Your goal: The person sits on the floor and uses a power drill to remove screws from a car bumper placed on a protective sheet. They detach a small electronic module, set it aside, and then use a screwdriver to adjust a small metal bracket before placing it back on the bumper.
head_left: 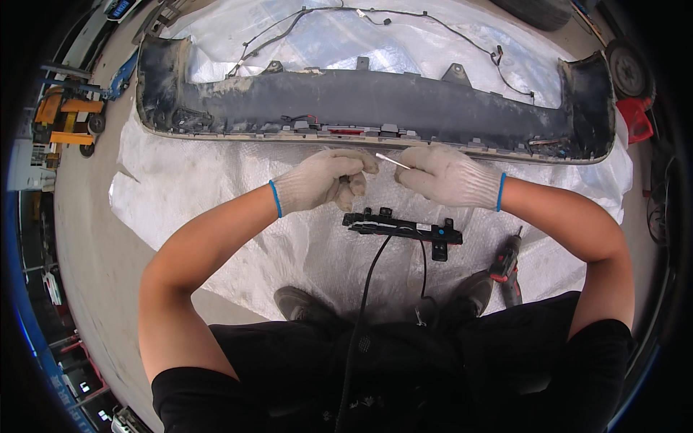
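Observation:
My right hand (449, 175), in a white knit glove with a blue cuff, pinches a thin, pale rod (393, 161) whose tip points left. Facing it is my left hand (325, 180), gloved the same way, fingers curled but apart and nothing visible in them. Just beyond both hands lies a long dark car bumper (289, 101), its hollow inner side up. Between my hands and my feet rests a narrow black bracketed module (403, 226) with a black cable (364, 292) running toward me.
A cordless drill (507, 265) lies right of the module. A wiring harness (303, 10) stretches behind the bumper. White sheeting (188, 195) covers the floor under everything. Far left stands an orange wheeled jack (76, 115); a red object (635, 120) sits at the far right.

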Motion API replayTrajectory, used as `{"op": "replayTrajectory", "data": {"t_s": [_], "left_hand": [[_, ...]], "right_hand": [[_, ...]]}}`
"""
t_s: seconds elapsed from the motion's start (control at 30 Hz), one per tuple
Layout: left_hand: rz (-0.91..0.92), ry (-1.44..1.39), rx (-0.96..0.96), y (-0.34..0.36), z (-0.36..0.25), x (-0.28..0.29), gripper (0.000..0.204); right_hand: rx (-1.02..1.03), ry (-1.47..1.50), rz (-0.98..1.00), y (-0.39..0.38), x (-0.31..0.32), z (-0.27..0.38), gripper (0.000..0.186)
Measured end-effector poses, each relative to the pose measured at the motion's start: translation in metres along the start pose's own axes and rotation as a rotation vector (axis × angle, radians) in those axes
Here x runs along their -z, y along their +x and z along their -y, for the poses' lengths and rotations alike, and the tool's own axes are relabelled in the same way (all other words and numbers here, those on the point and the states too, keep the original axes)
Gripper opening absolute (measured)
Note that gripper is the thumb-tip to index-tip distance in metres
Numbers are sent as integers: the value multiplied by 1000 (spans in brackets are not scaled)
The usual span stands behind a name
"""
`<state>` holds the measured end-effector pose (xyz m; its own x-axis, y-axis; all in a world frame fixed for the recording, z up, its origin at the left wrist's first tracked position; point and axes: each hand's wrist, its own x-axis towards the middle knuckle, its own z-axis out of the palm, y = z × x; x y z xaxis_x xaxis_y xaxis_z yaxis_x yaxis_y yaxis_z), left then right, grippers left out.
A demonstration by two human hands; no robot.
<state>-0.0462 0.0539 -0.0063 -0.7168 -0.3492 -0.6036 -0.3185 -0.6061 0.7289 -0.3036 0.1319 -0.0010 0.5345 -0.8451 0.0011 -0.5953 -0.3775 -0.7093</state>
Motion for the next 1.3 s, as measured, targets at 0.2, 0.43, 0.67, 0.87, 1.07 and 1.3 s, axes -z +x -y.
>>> {"op": "replayTrajectory", "data": {"t_s": [0.2, 0.43, 0.67, 0.87, 1.07, 1.3], "left_hand": [[98, -202, 5, 3, 8, -2, 49], [130, -269, 44, 6, 12, -16, 60], [158, -493, 41, 22, 2, -52, 52], [133, -418, 24, 20, 11, -47, 56], [107, -459, 22, 15, 24, -42, 64], [82, -603, -46, 15, 20, -40, 74]], "right_hand": [[-575, 611, 29, 17, 23, 45, 31], [-470, 837, -44, 18, 11, 34, 35], [-324, 732, -189, 14, 2, 50, 33], [-110, 440, -229, 12, -5, 43, 27], [-147, 345, -210, 15, 16, 49, 29], [-214, -416, 227, 10, 1, 61, 66]]}}
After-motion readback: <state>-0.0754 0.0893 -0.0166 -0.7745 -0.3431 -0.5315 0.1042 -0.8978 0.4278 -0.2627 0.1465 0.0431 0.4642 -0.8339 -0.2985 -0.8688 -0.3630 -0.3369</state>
